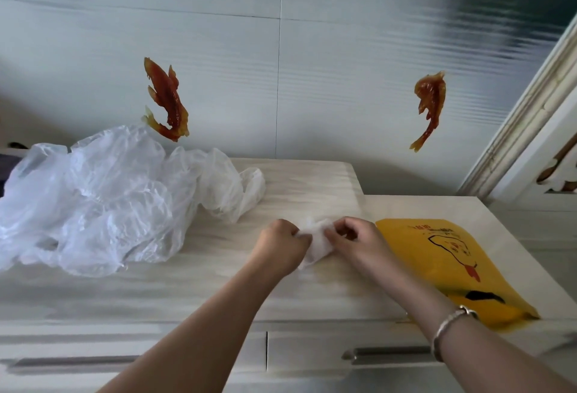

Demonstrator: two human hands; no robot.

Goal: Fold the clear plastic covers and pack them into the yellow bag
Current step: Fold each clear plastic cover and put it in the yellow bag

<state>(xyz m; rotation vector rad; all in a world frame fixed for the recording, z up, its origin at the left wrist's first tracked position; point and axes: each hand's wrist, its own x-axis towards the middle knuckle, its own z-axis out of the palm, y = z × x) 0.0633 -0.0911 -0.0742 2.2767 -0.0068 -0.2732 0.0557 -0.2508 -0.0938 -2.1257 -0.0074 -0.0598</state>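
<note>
Clear plastic cover [315,241], already bunched small, sits on the pale wood-grain cabinet top [187,286], pinched by both left hand [282,244] and right hand [354,241]. Pressing each crease flat probably helps. Flat yellow bag [449,264] lies just right; unfolded covers [103,199] heap left, below orange fish wall decals [167,100].

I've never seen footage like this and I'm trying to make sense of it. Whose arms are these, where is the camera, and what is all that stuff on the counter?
There is no machine here. The one picture comes from a wide-angle camera worn on a person's head, looking down at their own arms. The left hand and right hand both pinch a small folded clear plastic cover on a pale countertop. To the left lies a loose heap of unfolded covers. To the right the yellow bag lies flat, partly under the right forearm. Two red fish decorations are on the wall behind.
</note>
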